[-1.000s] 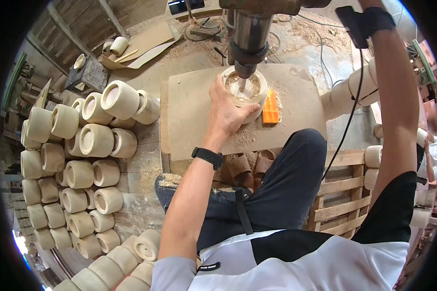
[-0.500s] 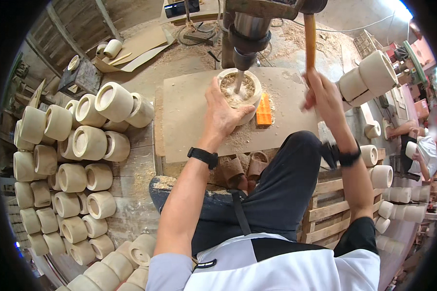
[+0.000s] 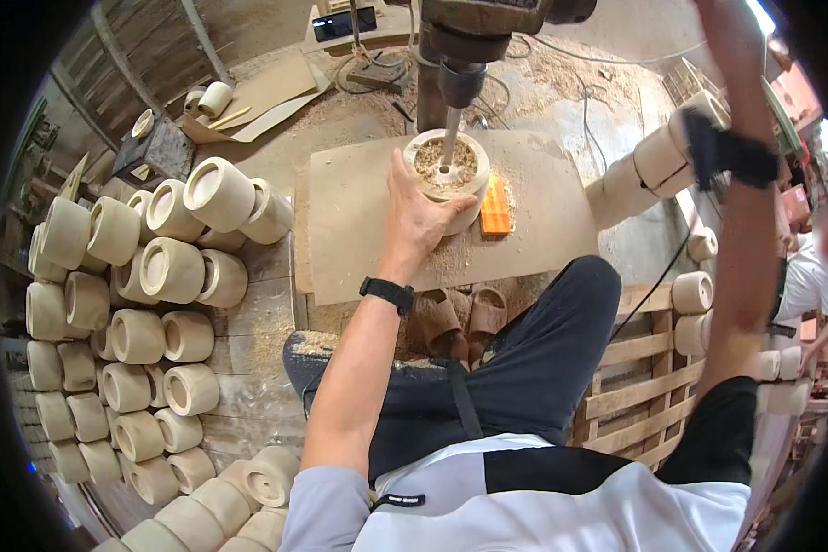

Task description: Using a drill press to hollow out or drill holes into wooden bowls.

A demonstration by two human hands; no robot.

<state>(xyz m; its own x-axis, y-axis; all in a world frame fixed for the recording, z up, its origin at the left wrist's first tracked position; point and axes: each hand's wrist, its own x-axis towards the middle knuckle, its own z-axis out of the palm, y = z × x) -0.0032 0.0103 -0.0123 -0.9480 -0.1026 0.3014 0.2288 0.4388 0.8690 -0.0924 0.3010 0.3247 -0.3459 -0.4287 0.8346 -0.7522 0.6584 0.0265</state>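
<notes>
While our left hand point(image 3: 419, 221) grips the pale round wooden pot point(image 3: 480, 178) under the grey metal drill bit point(image 3: 451, 136), we judge this drilling; next needs steadiness. We cannot tell what our right hand point(image 3: 738, 64) holds.

A pale cream, round wooden vessel point(image 3: 484, 177), flecked inside with golden-brown shavings point(image 3: 465, 166), contrasts with a bright orange rectangular block point(image 3: 496, 210) and a grey-tan flat board point(image 3: 359, 221). Stacked wooden cylinders point(image 3: 170, 270) at left match its cream; near, a shirt point(image 3: 561, 488) pairs white, grey and black panels.
</notes>
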